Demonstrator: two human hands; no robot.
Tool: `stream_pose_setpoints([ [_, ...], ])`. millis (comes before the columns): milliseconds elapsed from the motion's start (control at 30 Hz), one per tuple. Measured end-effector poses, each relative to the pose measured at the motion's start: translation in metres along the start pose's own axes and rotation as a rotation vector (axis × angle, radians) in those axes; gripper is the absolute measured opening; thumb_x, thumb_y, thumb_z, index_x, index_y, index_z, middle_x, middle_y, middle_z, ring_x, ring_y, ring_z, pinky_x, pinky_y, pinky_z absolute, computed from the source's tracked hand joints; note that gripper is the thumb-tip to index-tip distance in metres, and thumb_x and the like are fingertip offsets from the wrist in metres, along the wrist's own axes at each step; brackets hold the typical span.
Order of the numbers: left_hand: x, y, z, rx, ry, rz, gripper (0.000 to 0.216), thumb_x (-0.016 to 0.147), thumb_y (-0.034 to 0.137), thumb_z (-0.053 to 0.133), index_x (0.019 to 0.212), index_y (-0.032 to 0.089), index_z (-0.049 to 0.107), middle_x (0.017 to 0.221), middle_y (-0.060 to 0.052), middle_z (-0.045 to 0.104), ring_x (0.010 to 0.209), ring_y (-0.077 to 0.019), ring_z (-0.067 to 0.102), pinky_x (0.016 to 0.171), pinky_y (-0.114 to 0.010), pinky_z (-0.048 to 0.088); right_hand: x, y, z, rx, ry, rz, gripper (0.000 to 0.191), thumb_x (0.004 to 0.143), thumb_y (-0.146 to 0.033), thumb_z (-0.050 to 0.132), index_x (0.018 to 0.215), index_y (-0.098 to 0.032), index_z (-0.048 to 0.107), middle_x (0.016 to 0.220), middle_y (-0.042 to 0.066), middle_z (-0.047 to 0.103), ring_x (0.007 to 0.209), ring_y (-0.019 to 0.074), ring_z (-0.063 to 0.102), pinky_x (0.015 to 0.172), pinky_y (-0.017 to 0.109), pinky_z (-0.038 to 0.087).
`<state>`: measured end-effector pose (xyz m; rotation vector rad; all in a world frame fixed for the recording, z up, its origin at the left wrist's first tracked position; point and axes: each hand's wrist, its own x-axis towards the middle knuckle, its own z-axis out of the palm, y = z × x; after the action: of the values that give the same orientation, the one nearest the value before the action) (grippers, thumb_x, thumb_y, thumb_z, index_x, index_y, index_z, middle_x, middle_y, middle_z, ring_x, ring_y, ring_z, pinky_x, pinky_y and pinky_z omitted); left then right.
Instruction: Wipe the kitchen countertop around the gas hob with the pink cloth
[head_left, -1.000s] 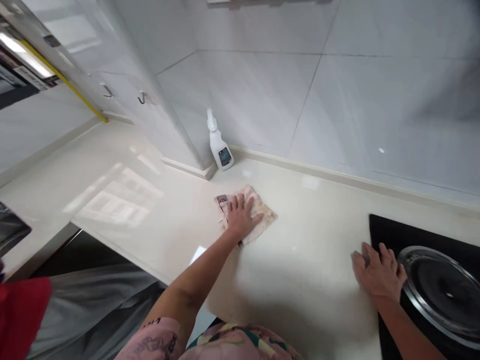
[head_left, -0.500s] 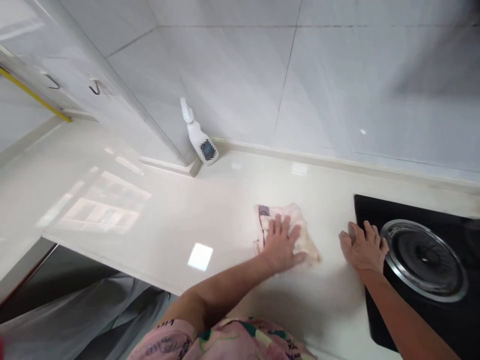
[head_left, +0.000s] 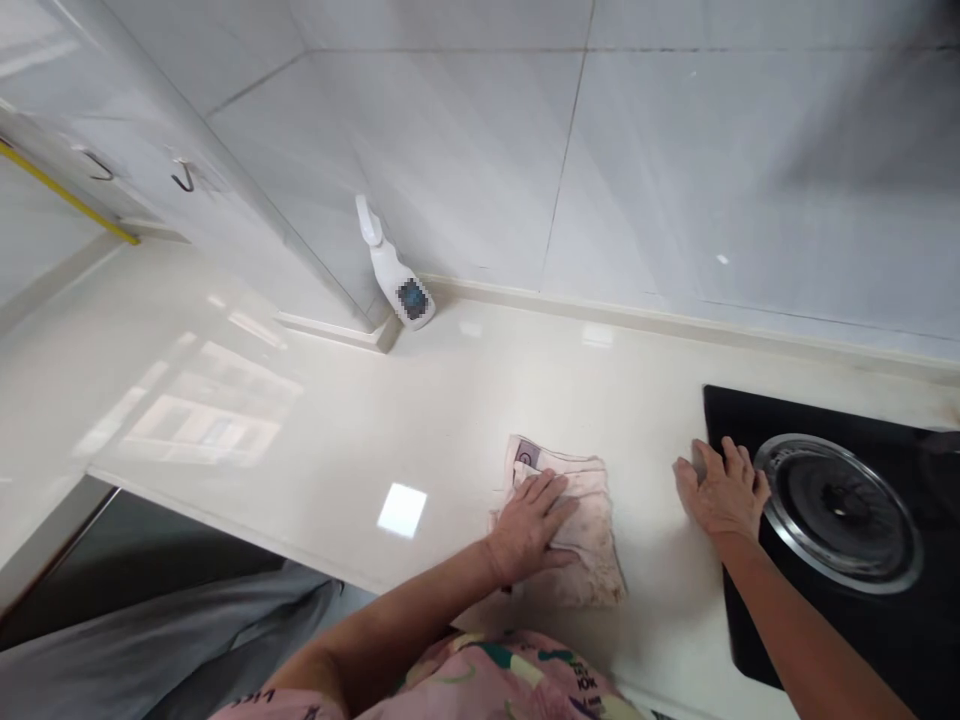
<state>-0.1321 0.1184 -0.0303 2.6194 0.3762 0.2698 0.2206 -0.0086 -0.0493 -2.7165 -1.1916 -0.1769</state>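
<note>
My left hand (head_left: 531,523) lies flat, fingers spread, pressing on a folded pale pink cloth (head_left: 581,520) on the cream countertop (head_left: 450,400). The cloth has a small dark label at its far left corner. My right hand (head_left: 721,492) rests flat with fingers spread at the left edge of the black glass hob (head_left: 825,610), partly on the counter and partly on the hob. It holds nothing.
A round metal burner ring (head_left: 838,510) sits in the hob just right of my right hand. A white spray bottle (head_left: 394,268) stands in the corner against the tiled wall. Wall hooks (head_left: 182,177) are at the far left. The counter's front edge drops off at lower left.
My left hand has slid the cloth from the back of the counter near the spray bottle to the right and towards me. My right hand stayed at the hob's edge.
</note>
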Motion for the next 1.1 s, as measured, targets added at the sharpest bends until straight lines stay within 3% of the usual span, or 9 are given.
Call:
stream_pose_setpoints([
  [233, -0.077, -0.022, -0.051, 0.228, 0.151, -0.162, 0.070, 0.102, 0.053, 0.059, 0.162, 0.023, 0.040, 0.173, -0.018, 0.031, 0.163, -0.0344, 0.022, 0.127, -0.054, 0.029, 0.000, -0.004, -0.001, 0.032, -0.048, 0.024, 0.057, 0.101, -0.053, 0.036, 0.143, -0.021, 0.058, 0.166, 0.017, 0.040, 0.156, 0.0351, 0.029, 0.123, 0.065, 0.025],
  [433, -0.130, -0.055, -0.075, 0.420, 0.232, -0.585, 0.057, 0.107, 0.046, 0.047, 0.160, 0.025, 0.047, 0.173, -0.016, 0.031, 0.163, -0.0346, 0.020, 0.129, -0.057, 0.019, 0.006, -0.003, -0.012, 0.086, -0.108, 0.044, 0.061, 0.100, -0.054, 0.034, 0.144, -0.019, 0.058, 0.167, 0.019, 0.037, 0.157, 0.0373, 0.026, 0.122, 0.068, 0.024],
  [533, -0.141, -0.073, -0.080, 0.436, 0.226, -0.764, 0.058, 0.107, 0.049, 0.042, 0.157, 0.021, 0.050, 0.172, -0.017, 0.034, 0.162, -0.0360, 0.023, 0.128, -0.060, 0.020, 0.010, -0.028, -0.022, 0.121, -0.138, 0.033, 0.062, 0.100, -0.046, 0.030, 0.142, -0.010, 0.058, 0.162, 0.027, 0.038, 0.153, 0.0453, 0.027, 0.115, 0.076, 0.027],
  [600, -0.143, -0.079, -0.079, 0.429, 0.224, -0.814, 0.060, 0.107, 0.050, 0.039, 0.158, 0.019, 0.049, 0.172, -0.018, 0.033, 0.162, -0.0356, 0.024, 0.128, -0.060, 0.021, 0.003, -0.070, -0.030, 0.163, -0.173, -0.062, 0.061, 0.101, -0.041, 0.026, 0.142, -0.009, 0.059, 0.160, 0.028, 0.040, 0.152, 0.0459, 0.029, 0.113, 0.076, 0.029],
  [767, -0.136, -0.072, -0.068, 0.453, 0.298, -0.796, 0.057, 0.107, 0.048, 0.041, 0.156, 0.020, 0.051, 0.171, -0.017, 0.036, 0.162, -0.0338, 0.025, 0.128, -0.058, 0.023, -0.071, -0.210, -0.054, 0.327, -0.384, -0.712, 0.055, 0.103, -0.054, 0.042, 0.153, -0.033, 0.052, 0.171, 0.004, 0.035, 0.159, 0.0283, 0.021, 0.128, 0.054, 0.019],
  [833, -0.132, -0.068, -0.063, 0.471, 0.304, -0.712, 0.054, 0.107, 0.045, 0.043, 0.155, 0.023, 0.053, 0.170, -0.015, 0.039, 0.161, -0.0330, 0.027, 0.127, -0.057, 0.024, -0.100, -0.242, -0.061, 0.354, -0.481, -0.919, 0.061, 0.097, -0.065, 0.052, 0.151, -0.038, 0.054, 0.170, 0.001, 0.039, 0.159, 0.0301, 0.020, 0.129, 0.058, 0.014],
  [900, -0.127, -0.066, -0.059, 0.480, 0.302, -0.625, 0.052, 0.107, 0.043, 0.044, 0.155, 0.025, 0.053, 0.169, -0.014, 0.041, 0.160, -0.0324, 0.029, 0.126, -0.055, 0.027, -0.111, -0.251, -0.064, 0.356, -0.548, -1.020, 0.068, 0.096, -0.071, 0.051, 0.155, -0.037, 0.050, 0.172, 0.001, 0.035, 0.161, 0.0309, 0.016, 0.130, 0.061, 0.008],
  [967, -0.122, -0.067, -0.055, 0.481, 0.309, -0.571, 0.053, 0.107, 0.041, 0.044, 0.156, 0.024, 0.052, 0.169, -0.015, 0.041, 0.160, -0.0324, 0.031, 0.125, -0.054, 0.031, -0.100, -0.243, -0.062, 0.341, -0.589, -1.037, 0.070, 0.098, -0.072, 0.048, 0.159, -0.038, 0.045, 0.174, 0.001, 0.031, 0.162, 0.0285, 0.013, 0.131, 0.059, 0.004],
  [1100, -0.103, -0.076, -0.050, 0.465, 0.302, -0.512, 0.052, 0.107, 0.041, 0.043, 0.155, 0.023, 0.053, 0.168, -0.015, 0.043, 0.160, -0.0321, 0.031, 0.124, -0.054, 0.033, -0.029, -0.200, -0.049, 0.264, -0.601, -0.840, 0.071, 0.100, -0.071, 0.043, 0.162, -0.037, 0.040, 0.177, 0.003, 0.023, 0.164, 0.0301, 0.006, 0.131, 0.058, -0.001],
])
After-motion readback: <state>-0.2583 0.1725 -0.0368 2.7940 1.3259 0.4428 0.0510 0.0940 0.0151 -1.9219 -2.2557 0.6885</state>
